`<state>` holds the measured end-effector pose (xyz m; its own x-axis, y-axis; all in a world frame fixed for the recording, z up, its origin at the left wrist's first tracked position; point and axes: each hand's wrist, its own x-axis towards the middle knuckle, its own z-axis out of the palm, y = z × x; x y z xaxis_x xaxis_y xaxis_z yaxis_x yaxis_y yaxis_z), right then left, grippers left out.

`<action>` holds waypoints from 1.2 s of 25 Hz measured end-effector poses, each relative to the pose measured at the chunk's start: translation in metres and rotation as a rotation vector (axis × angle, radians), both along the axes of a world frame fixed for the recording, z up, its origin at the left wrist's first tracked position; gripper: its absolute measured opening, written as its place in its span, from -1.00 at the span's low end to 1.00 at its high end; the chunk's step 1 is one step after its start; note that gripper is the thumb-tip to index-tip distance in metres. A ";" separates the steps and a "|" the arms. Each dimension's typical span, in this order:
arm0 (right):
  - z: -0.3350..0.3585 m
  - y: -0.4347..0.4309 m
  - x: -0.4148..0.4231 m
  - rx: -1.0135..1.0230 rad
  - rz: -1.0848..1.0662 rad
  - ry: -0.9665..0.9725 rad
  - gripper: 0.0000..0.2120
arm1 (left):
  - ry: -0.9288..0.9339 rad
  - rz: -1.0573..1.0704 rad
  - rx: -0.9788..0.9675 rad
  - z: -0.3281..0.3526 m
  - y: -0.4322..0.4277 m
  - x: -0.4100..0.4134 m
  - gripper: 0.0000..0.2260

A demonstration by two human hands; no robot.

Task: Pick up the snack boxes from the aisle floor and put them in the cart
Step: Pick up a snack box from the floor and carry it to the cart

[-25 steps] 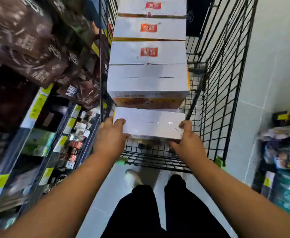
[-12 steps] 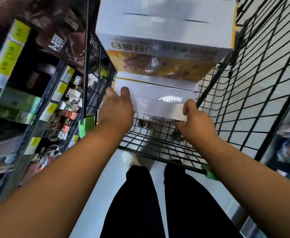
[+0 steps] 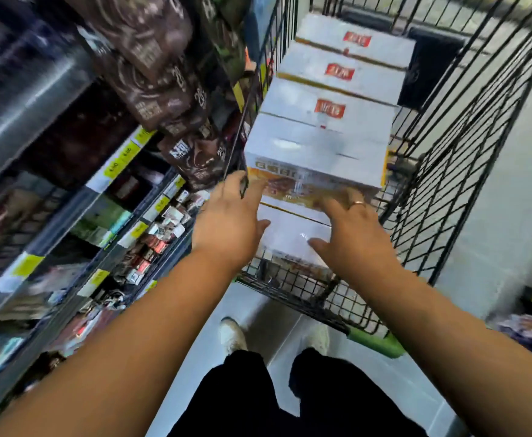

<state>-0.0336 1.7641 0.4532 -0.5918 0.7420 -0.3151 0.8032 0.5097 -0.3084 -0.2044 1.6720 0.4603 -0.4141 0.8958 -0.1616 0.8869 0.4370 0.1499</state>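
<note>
A black wire cart (image 3: 466, 159) stands in front of me and holds several white snack boxes with red labels (image 3: 331, 111). The nearest stacked box (image 3: 315, 152) has an orange front face. Below it, a low white box (image 3: 293, 238) lies on the cart floor at the near end. My left hand (image 3: 230, 222) hovers over that low box's left edge, fingers apart, fingertips at the stacked box's front corner. My right hand (image 3: 350, 238), wearing a ring, is spread over the low box's right side, its fingers against the orange face. Neither hand grips anything.
Store shelves (image 3: 126, 216) with yellow price tags and brown snack bags (image 3: 151, 74) run close along the cart's left side. My legs and white shoes (image 3: 231, 335) stand on the grey floor behind the cart. Packaged goods (image 3: 529, 332) sit low on the right.
Both hands have let go of the low white box, which now rests on the cart floor, and have opened and risen over it. The camera has tilted back up.
</note>
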 end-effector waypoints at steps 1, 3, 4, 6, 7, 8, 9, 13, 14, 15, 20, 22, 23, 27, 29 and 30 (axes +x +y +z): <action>0.028 -0.002 -0.005 0.013 0.044 0.038 -0.39 | 0.010 0.017 0.062 0.028 -0.004 0.000 -0.43; 0.087 -0.008 -0.016 0.056 0.129 0.134 -0.34 | 0.058 0.061 0.187 0.087 -0.015 -0.003 -0.42; 0.115 -0.010 -0.023 0.087 0.166 0.186 -0.33 | 0.083 0.078 0.230 0.116 -0.021 -0.004 -0.40; 0.177 -0.022 -0.041 0.146 0.259 0.275 -0.31 | 0.140 0.130 0.311 0.179 -0.043 -0.007 -0.34; 0.204 -0.029 -0.049 0.159 0.297 0.307 -0.30 | 0.169 0.154 0.339 0.204 -0.055 -0.010 -0.32; 0.237 -0.041 -0.059 0.184 0.349 0.347 -0.28 | 0.198 0.189 0.375 0.234 -0.073 -0.013 -0.30; 0.266 -0.053 -0.068 0.216 0.418 0.387 -0.26 | 0.226 0.227 0.405 0.263 -0.093 -0.017 -0.29; 0.370 -0.129 -0.102 0.306 0.648 0.515 -0.16 | 0.380 0.393 0.476 0.359 -0.201 -0.023 -0.28; 0.392 -0.151 -0.105 0.326 0.704 0.547 -0.14 | 0.401 0.428 0.494 0.377 -0.229 -0.022 -0.28; 0.411 -0.172 -0.104 0.327 0.754 0.567 -0.12 | 0.433 0.455 0.498 0.390 -0.255 -0.018 -0.29; 0.467 -0.311 -0.107 0.332 0.982 0.663 -0.11 | 0.576 0.608 0.495 0.441 -0.406 0.022 -0.28; 0.480 -0.397 -0.105 0.303 1.109 0.681 -0.10 | 0.633 0.740 0.453 0.459 -0.494 0.051 -0.28; 0.486 -0.434 -0.103 0.273 1.160 0.702 -0.10 | 0.672 0.779 0.441 0.463 -0.530 0.064 -0.27; 0.502 -0.576 -0.091 0.136 1.384 0.804 -0.09 | 0.756 0.998 0.401 0.476 -0.668 0.120 -0.23; 0.501 -0.638 -0.084 0.077 1.490 0.819 -0.08 | 0.780 1.124 0.395 0.473 -0.725 0.149 -0.21; 0.497 -0.668 -0.082 0.054 1.538 0.817 -0.07 | 0.782 1.177 0.384 0.469 -0.750 0.162 -0.20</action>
<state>-0.1151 1.0962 0.9505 -0.6879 -0.6037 0.4028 -0.7233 0.6165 -0.3111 -0.0421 0.9217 0.9297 -0.7894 -0.0794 0.6087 -0.0380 0.9960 0.0806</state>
